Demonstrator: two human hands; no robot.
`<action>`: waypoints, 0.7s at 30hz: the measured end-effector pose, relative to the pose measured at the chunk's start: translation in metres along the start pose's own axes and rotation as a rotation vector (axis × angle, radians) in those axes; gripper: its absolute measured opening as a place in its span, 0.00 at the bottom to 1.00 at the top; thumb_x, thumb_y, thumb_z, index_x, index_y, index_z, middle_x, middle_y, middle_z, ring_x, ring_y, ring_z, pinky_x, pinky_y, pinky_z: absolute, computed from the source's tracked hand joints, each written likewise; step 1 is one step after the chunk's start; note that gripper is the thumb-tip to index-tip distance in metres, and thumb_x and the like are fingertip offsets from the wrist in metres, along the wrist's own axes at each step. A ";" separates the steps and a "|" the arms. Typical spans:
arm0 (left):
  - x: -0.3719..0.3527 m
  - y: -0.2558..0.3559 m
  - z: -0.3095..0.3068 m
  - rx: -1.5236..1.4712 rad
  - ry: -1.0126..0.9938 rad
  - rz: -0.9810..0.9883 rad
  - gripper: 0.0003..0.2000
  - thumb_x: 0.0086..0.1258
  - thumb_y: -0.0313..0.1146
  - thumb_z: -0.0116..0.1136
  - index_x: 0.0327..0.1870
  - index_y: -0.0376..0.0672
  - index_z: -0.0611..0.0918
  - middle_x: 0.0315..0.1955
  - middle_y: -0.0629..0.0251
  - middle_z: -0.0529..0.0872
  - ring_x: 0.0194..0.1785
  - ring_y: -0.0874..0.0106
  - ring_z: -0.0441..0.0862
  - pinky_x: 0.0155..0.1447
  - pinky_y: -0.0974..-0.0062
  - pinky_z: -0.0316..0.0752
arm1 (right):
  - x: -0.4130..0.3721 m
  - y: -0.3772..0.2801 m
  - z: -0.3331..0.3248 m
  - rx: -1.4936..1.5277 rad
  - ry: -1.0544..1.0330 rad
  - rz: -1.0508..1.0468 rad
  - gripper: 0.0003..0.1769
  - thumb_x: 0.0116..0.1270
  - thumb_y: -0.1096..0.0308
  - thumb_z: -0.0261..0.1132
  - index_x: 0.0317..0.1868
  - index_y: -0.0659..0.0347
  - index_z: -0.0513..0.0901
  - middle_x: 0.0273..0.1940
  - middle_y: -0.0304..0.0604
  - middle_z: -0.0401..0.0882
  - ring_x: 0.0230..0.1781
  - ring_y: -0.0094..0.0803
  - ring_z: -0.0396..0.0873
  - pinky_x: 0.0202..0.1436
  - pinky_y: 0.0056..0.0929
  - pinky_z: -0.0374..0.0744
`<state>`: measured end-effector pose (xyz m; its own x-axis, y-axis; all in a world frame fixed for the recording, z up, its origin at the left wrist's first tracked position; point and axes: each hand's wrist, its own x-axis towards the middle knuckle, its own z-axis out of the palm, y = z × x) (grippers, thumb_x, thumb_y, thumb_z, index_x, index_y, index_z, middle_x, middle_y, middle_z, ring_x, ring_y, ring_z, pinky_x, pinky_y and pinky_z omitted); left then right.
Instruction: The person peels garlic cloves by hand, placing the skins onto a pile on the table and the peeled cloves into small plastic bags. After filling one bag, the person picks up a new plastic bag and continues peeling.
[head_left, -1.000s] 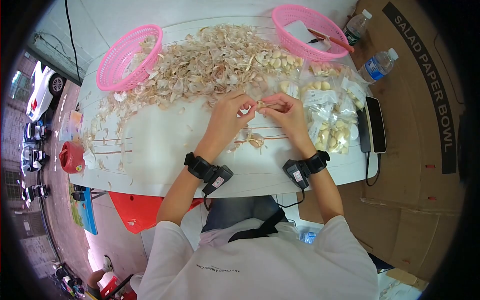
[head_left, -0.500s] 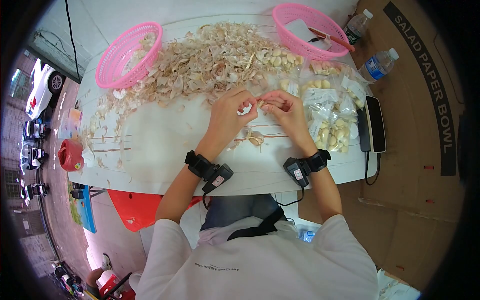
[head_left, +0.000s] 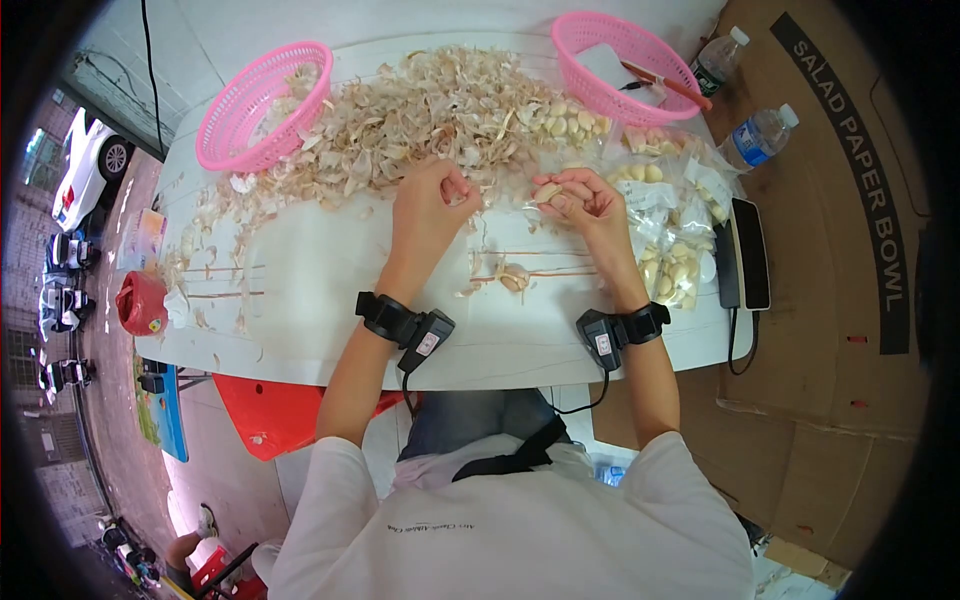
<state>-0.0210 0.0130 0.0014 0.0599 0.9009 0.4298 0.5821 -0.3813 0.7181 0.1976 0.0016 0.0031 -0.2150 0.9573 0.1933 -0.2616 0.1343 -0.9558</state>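
A clove (head_left: 547, 192) sits pinched in the fingertips of the right hand (head_left: 592, 208) above the table (head_left: 320, 270), just beside bagged cloves (head_left: 668, 250), while the left hand (head_left: 428, 205) curls closed at the skin pile (head_left: 400, 125).

Bright, even daylight fills the scene, and the white surface (head_left: 330, 270) looks nearly washed out. Shadows are soft and faint beneath the hands. A fisheye lens bends straight edges and leaves black, vignetted corners. The centre is sharp; the rim is softer.
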 end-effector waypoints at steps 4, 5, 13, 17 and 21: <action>0.001 0.011 0.000 -0.038 -0.015 0.043 0.05 0.55 0.24 0.63 0.32 0.37 0.80 0.23 0.67 0.73 0.26 0.76 0.69 0.31 0.78 0.69 | 0.001 0.003 -0.002 0.046 0.005 0.022 0.11 0.65 0.79 0.60 0.48 0.67 0.75 0.49 0.54 0.80 0.49 0.32 0.80 0.51 0.27 0.81; 0.001 0.013 0.000 -0.090 0.002 0.086 0.06 0.56 0.24 0.64 0.34 0.37 0.80 0.25 0.66 0.75 0.28 0.75 0.71 0.34 0.78 0.70 | 0.001 0.004 -0.002 0.061 0.012 0.034 0.12 0.65 0.79 0.60 0.49 0.67 0.74 0.49 0.54 0.80 0.49 0.33 0.81 0.51 0.27 0.81; -0.009 0.021 0.013 -0.216 -0.244 0.201 0.08 0.60 0.29 0.63 0.39 0.38 0.82 0.33 0.63 0.81 0.37 0.68 0.78 0.43 0.74 0.74 | -0.003 0.008 0.005 0.124 0.069 0.163 0.15 0.65 0.76 0.62 0.51 0.67 0.74 0.46 0.51 0.81 0.43 0.34 0.83 0.48 0.26 0.82; -0.009 0.020 0.014 -0.260 -0.220 0.112 0.07 0.62 0.27 0.61 0.40 0.37 0.82 0.34 0.63 0.82 0.36 0.72 0.79 0.43 0.77 0.75 | -0.003 0.012 0.004 0.072 0.033 0.165 0.14 0.66 0.74 0.62 0.51 0.68 0.75 0.45 0.51 0.82 0.42 0.34 0.84 0.47 0.26 0.83; -0.008 0.028 0.010 -0.360 -0.144 0.073 0.07 0.62 0.26 0.61 0.41 0.37 0.82 0.33 0.64 0.81 0.35 0.75 0.78 0.42 0.78 0.74 | -0.004 0.010 0.006 0.022 0.000 0.208 0.13 0.66 0.71 0.62 0.49 0.69 0.76 0.43 0.52 0.83 0.41 0.35 0.84 0.46 0.27 0.83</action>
<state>0.0028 -0.0024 0.0129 0.2185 0.8786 0.4246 0.2519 -0.4711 0.8453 0.1896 -0.0026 -0.0062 -0.2664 0.9638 -0.0081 -0.2321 -0.0723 -0.9700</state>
